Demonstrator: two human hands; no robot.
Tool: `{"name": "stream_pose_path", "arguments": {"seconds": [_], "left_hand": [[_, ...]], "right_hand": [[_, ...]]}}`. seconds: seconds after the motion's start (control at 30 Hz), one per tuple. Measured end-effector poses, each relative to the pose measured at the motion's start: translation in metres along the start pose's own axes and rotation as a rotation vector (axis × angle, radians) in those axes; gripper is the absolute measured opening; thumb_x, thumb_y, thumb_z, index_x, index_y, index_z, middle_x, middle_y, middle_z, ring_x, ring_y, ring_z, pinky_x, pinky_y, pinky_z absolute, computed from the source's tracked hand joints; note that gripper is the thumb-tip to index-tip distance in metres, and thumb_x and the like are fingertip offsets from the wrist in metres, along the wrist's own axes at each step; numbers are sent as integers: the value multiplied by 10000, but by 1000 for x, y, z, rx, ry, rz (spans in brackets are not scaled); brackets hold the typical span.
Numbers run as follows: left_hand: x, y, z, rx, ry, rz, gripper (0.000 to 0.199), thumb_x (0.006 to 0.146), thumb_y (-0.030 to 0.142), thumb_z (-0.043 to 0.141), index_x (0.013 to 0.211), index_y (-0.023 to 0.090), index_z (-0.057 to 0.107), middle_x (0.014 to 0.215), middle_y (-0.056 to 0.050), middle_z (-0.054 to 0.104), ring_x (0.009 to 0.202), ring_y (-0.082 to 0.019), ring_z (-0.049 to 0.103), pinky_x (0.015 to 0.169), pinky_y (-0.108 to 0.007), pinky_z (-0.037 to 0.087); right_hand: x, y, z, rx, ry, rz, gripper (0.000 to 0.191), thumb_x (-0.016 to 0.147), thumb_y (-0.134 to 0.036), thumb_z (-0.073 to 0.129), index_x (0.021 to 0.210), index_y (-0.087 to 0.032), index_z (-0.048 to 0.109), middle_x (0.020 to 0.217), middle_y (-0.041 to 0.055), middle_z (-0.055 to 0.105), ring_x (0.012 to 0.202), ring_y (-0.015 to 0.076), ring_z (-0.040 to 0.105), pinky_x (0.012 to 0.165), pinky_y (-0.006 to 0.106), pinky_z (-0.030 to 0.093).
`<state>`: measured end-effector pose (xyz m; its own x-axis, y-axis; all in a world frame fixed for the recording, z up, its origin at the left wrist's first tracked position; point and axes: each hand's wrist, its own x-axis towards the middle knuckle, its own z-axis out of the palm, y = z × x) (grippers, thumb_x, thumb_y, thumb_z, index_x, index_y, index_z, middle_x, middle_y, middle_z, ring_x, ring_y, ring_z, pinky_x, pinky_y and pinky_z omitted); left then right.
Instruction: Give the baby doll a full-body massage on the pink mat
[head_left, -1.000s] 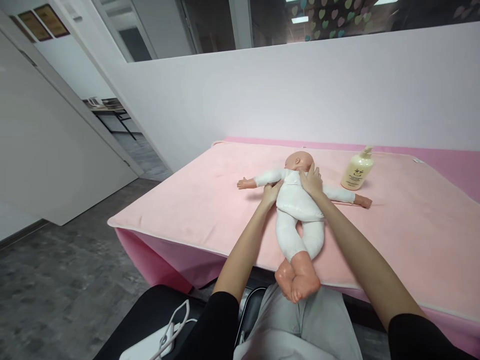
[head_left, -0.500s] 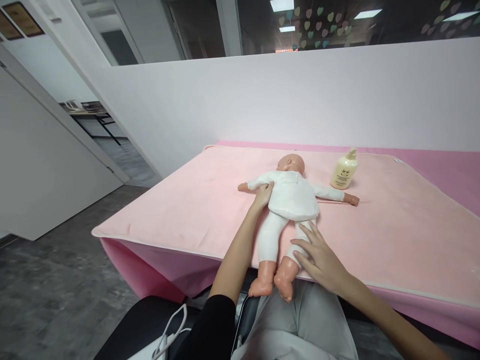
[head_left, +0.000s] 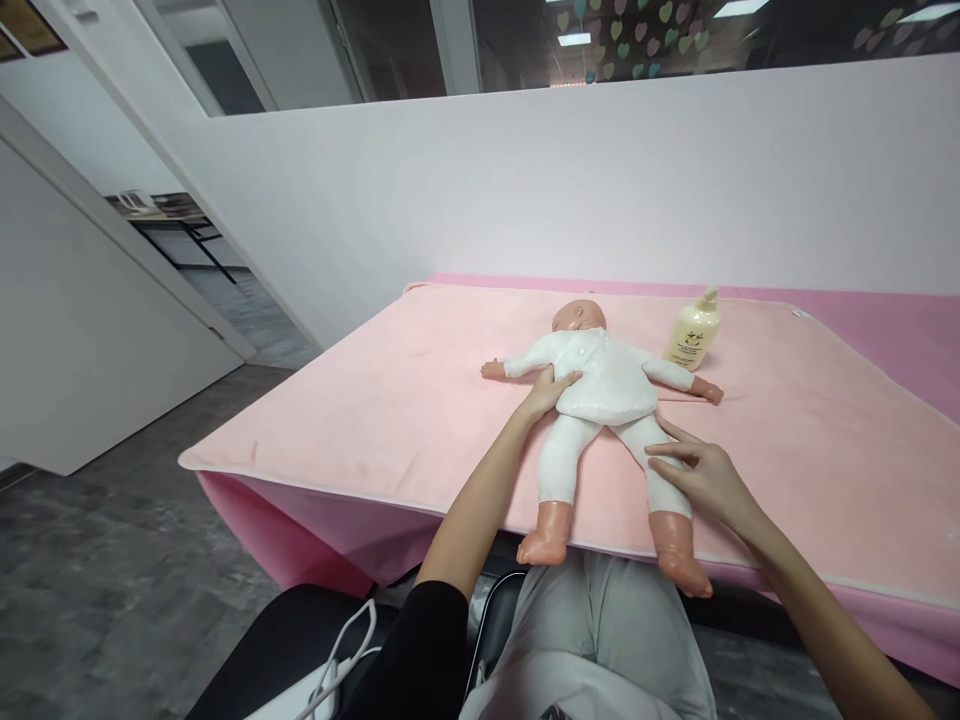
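A baby doll (head_left: pixel 606 375) in white clothes lies on its back on the pink table cover, its arms spread. Its head points away from me and its feet reach past the near edge. At the doll's waist, my left hand (head_left: pixel 552 392) is closed on its side, thumb over the torso and the other fingers partly hidden. My right hand (head_left: pixel 705 480) is at the doll's leg on the right, its bent fingers lying across the white thigh. A pale yellow pump bottle (head_left: pixel 691 334) stands just beyond the doll's arm on the right.
The pink cover (head_left: pixel 360 400) hangs over the table's near edge. Behind it rises a white wall (head_left: pixel 525 190) with windows above. A black seat (head_left: pixel 292 650) with a white device and cable is at lower left. A door (head_left: pixel 97 310) stands at the far left.
The doll has turned more face-up and shifted right, and its legs have spread apart. My right hand has moved right with the leg; my left has slid slightly right along the torso.
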<state>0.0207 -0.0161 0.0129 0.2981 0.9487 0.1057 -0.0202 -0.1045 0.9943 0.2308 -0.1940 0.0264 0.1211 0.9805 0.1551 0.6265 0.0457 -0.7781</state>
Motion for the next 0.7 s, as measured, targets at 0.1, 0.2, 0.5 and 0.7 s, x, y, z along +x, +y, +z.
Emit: {"name": "stream_pose_path", "arguments": {"seconds": [0.1, 0.2, 0.5, 0.7], "left_hand": [[4, -3, -4, 347, 84, 71, 372, 723, 499, 657, 769, 142, 566, 827, -69, 633, 787, -196, 582, 686, -313, 446], [4, 0, -10, 658, 160, 117, 449, 764, 594, 562, 637, 165, 524, 637, -27, 566, 628, -165, 521, 583, -285, 361], [-11, 27, -14, 1105, 429, 280, 404, 920, 387, 368, 735, 169, 654, 732, -87, 682, 691, -190, 599, 635, -291, 348], [-20, 35, 0, 1013, 236, 579, 340, 914, 310, 378, 783, 179, 664, 755, -84, 667, 742, -175, 591, 718, -291, 393]], "right_hand": [[16, -11, 4, -110, 88, -105, 332, 754, -348, 578, 1041, -231, 699, 1327, 78, 540, 1217, 288, 516, 1010, 448, 440], [48, -25, 15, -229, 97, -281, 533, 731, -341, 630, 1246, -212, 576, 1457, 93, 382, 1364, 307, 322, 1113, 511, 289], [107, -17, 31, 25, -148, -256, 679, 619, -347, 781, 1256, -230, 577, 1414, 73, 448, 1363, 263, 337, 1155, 441, 235], [104, -6, 15, 267, -302, -195, 577, 628, -358, 779, 1179, -269, 633, 1437, 32, 417, 1396, 245, 268, 1148, 427, 250]]}}
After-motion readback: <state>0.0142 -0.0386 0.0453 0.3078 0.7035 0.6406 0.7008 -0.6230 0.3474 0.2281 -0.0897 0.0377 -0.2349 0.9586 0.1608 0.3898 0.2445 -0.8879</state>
